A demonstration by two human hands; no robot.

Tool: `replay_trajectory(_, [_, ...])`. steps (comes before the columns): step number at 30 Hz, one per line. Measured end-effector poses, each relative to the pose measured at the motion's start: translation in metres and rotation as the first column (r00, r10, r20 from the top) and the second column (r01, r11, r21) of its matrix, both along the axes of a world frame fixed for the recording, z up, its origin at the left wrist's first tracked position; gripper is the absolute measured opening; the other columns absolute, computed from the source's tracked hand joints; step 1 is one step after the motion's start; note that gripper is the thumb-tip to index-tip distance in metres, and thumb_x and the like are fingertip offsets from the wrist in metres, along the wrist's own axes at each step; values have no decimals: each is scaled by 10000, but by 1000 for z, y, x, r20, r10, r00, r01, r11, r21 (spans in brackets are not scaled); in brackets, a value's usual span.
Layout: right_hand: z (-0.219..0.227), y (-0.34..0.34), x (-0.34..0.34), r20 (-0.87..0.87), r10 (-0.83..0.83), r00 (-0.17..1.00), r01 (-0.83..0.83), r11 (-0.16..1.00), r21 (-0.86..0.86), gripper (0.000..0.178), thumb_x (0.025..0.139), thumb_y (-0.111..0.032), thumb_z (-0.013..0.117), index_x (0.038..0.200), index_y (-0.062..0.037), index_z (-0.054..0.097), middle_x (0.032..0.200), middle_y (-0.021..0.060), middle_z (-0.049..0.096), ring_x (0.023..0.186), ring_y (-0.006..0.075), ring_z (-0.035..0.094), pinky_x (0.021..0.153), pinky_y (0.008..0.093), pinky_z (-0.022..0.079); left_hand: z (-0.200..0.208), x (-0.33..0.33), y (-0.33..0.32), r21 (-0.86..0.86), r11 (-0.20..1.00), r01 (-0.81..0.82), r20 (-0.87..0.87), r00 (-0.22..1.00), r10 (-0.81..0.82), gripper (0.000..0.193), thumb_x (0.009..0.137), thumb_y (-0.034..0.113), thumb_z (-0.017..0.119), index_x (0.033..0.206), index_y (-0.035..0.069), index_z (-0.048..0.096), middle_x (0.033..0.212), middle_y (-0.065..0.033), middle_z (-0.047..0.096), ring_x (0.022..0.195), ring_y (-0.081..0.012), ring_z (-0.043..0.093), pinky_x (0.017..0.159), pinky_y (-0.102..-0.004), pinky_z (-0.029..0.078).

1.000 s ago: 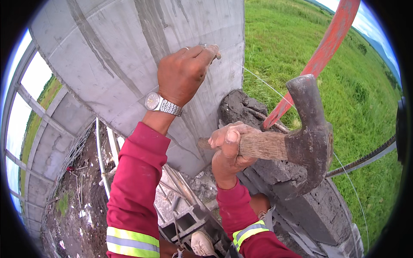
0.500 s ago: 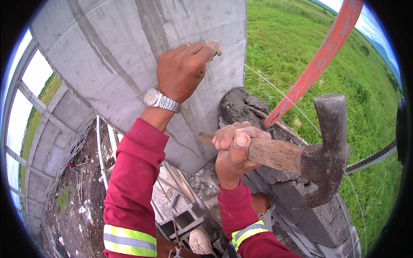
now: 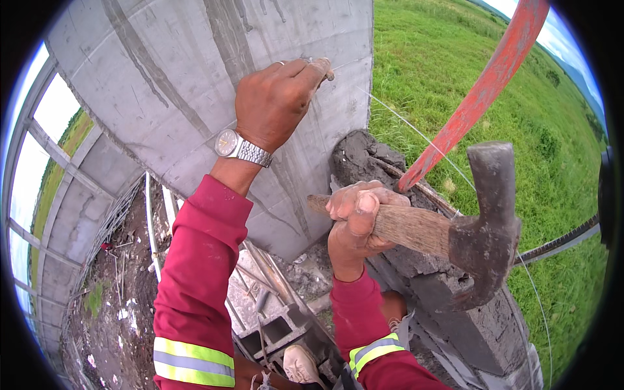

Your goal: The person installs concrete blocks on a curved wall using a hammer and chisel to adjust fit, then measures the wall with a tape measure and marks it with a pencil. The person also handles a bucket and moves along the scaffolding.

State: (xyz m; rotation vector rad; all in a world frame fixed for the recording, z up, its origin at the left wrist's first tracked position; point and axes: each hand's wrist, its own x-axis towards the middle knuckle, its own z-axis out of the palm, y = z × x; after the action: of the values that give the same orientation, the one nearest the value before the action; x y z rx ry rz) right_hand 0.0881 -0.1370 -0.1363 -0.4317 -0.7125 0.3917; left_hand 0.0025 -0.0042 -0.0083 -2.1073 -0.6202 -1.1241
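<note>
My left hand (image 3: 273, 101) is closed in a pinch against the grey concrete wall (image 3: 175, 84), high up near its right edge. What its fingertips hold is mostly hidden. A watch is on that wrist. My right hand (image 3: 359, 224), lower and further right, is wrapped around the wooden handle of a claw hammer (image 3: 484, 240). The handle's butt end points left toward the wall, and the worn dark metal head is out to the right, above the mortar-covered block wall (image 3: 455, 318). The hammer is apart from the left hand.
A red, scuffed pole (image 3: 478, 97) slants down to the block wall's top, where a lump of wet mortar (image 3: 361, 159) meets the concrete. A thin string (image 3: 416, 127) runs off the wall to the right. Hollow blocks (image 3: 279, 331) lie below by my shoe (image 3: 300, 364). Grass stretches beyond.
The hammer and my right hand have shifted slightly; the head has moved a little to the left. My left hand stays almost in place at the wall.
</note>
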Motion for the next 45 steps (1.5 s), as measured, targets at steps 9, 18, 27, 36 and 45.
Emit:
replay_trajectory(9, [-10, -14, 9, 182, -167, 969, 195, 970, -148, 183, 1033, -127, 657, 919, -26, 555, 622, 54, 569, 488, 134, 528, 473, 314, 473, -2, 1, -2, -17, 1000, 8, 6, 1000, -8, 251, 896, 174, 831, 1144, 205, 810, 886, 8, 782, 755, -192, 745, 580, -334, 551])
replay_trajectory(18, [-10, 13, -5, 214, 17, 977, 68, 922, -381, 203, 1022, -112, 716, 887, -46, 580, 628, 8, 568, 516, 86, 504, 501, 274, 408, 0, -1, 0, 12, 999, -44, -22, 999, 45, 258, 888, 193, 839, 1144, 201, 810, 821, 10, 742, 698, -204, 702, 563, -349, 530])
replay_trajectory(27, [14, -28, 16, -216, 85, 973, -67, 994, 89, 231, 990, -144, 739, 868, -20, 587, 747, 70, 663, 532, 153, 548, 543, 302, 464, 0, 1, 2, 11, 1000, 19, 13, 1000, -19, 262, 900, 207, 834, 1160, 205, 808, 808, 6, 733, 689, -207, 698, 557, -350, 524])
replay_trajectory(36, [-18, 1, 1, 78, 74, 994, -52, 965, -256, 235, 1040, -143, 712, 885, -23, 582, 626, 24, 563, 498, 92, 512, 468, 294, 438, 0, 1, 0, 4, 1000, -3, 5, 1000, 3, 263, 908, 209, 827, 1170, 201, 808, 864, 2, 770, 704, -214, 713, 564, -343, 536])
replay_trajectory(45, [22, -19, 11, -80, -44, 996, 52, 994, 96, 206, 970, -77, 723, 845, -28, 566, 682, 47, 578, 577, 164, 546, 580, 300, 473, 0, 0, 4, 11, 1000, 20, 5, 1000, -20, 239, 906, 211, 833, 1144, 197, 812, 862, 9, 772, 709, -202, 719, 559, -342, 536])
